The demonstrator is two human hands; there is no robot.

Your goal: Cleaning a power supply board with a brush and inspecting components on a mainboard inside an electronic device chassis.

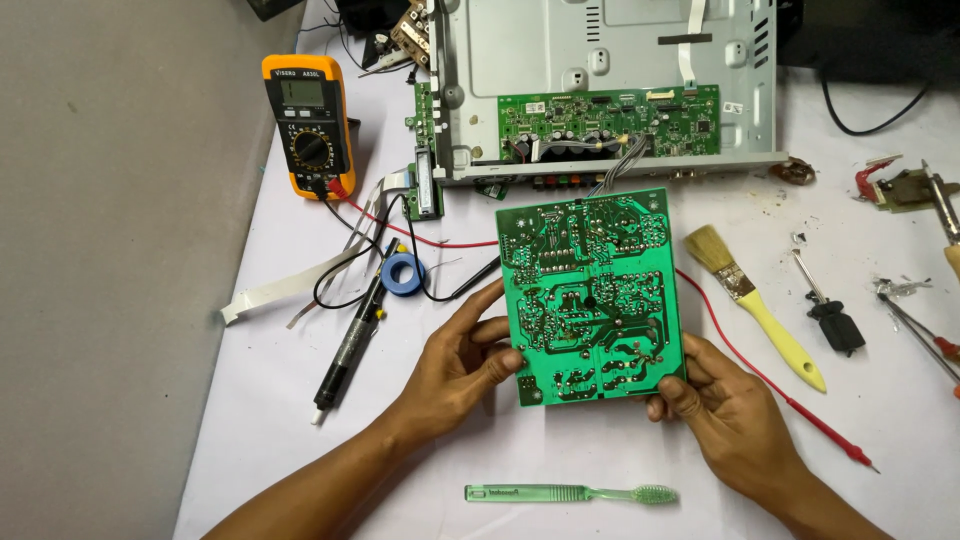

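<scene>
Two hands hold one green circuit board (590,295), solder side up, just above the white worktop (560,450). The left hand (462,360) closes its grip on the board's lower left edge, thumb on the top face, fingers curled behind. The right hand (715,395) pinches the lower right corner, thumb on top. So the board stands between the two grips and reaches away from them toward the one opened metal chassis (610,60), which carries a second green board (610,125) along its near edge.

One toothbrush (575,493), pale green, lies on the worktop just in front of the hands. One paintbrush (755,305) with a yellow handle lies right of the board, with one small black-handled screwdriver (825,305) beyond it. To the left are one orange-and-black multimeter (308,125), one roll of blue tape (404,273) and one dark pen-shaped tool (350,345). One red lead (780,395) runs past the right hand.
</scene>
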